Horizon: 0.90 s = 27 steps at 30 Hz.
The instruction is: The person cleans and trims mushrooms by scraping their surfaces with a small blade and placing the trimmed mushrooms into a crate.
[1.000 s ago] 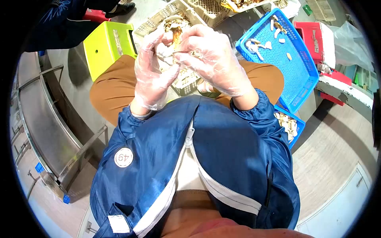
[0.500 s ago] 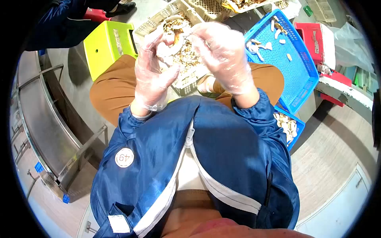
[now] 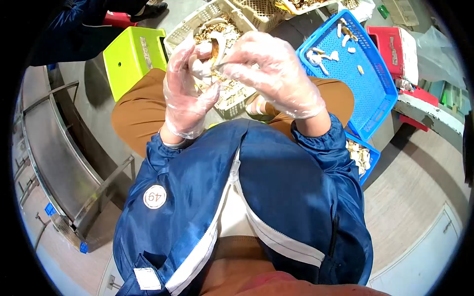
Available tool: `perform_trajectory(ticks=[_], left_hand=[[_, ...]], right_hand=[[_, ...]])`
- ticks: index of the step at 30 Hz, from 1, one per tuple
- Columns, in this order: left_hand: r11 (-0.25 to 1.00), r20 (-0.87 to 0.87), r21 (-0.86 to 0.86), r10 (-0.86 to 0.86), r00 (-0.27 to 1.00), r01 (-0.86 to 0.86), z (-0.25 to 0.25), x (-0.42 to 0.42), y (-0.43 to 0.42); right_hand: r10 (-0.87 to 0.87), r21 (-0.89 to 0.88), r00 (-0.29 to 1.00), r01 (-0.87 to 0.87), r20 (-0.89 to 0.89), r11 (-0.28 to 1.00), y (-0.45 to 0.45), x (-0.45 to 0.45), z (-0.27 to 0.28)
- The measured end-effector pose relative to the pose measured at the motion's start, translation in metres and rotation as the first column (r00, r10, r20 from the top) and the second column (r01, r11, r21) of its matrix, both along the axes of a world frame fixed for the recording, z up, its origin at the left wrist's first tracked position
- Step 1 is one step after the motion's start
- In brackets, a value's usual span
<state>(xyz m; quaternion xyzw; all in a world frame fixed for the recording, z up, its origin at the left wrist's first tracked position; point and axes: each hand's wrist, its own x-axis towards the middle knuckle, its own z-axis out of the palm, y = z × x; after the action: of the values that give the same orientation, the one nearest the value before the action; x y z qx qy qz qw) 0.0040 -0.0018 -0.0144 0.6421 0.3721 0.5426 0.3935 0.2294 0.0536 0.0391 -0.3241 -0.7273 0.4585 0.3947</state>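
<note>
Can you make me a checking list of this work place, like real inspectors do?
Surface: pale floor, shadowed in places.
Job's things: brown-and-white mushroom-like piece; beige crate holding scraps; blue basket with pale pieces.
Clutter: green stool, red stool.
Hands: gloved left hand holds the mushroom-like piece; gloved right hand is close by, contact unclear.
Cables: nothing seen.
Surroundings: metal frame, another person's sleeve.

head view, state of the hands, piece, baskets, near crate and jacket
left hand, gloved, curled
right hand, gloved, grip unclear
brown-white piece, held in left hand
large blue basket, holding scattered pieces
small blue basket, holding pale pieces
near cream crate, holding bits
jacket, partly unzipped
</note>
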Motion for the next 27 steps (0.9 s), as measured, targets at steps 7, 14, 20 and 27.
perform_trajectory(ticks=[7,14,20,27], left_hand=[[0.953,-0.399,0.299,0.163,0.902,-0.04,0.025,0.001,0.008],[0.927,-0.484,0.375,0.214,0.849,-0.02,0.024,0.001,0.012],[0.949,-0.573,0.314,0.205,0.794,-0.018,0.025,0.0,0.004],[0.95,-0.569,0.313,0.203,0.797,-0.019,0.029,0.003,0.007]], right_hand=[[-0.063,0.147,0.996,0.054,0.058,0.988,-0.006,-0.005,0.006],[-0.159,0.087,0.984,0.152,0.076,0.985,-0.009,-0.004,0.007],[-0.298,0.342,0.941,0.231,0.158,0.911,-0.011,-0.008,0.012],[-0.203,0.302,0.979,0.19,0.014,0.934,-0.003,-0.001,0.008]])
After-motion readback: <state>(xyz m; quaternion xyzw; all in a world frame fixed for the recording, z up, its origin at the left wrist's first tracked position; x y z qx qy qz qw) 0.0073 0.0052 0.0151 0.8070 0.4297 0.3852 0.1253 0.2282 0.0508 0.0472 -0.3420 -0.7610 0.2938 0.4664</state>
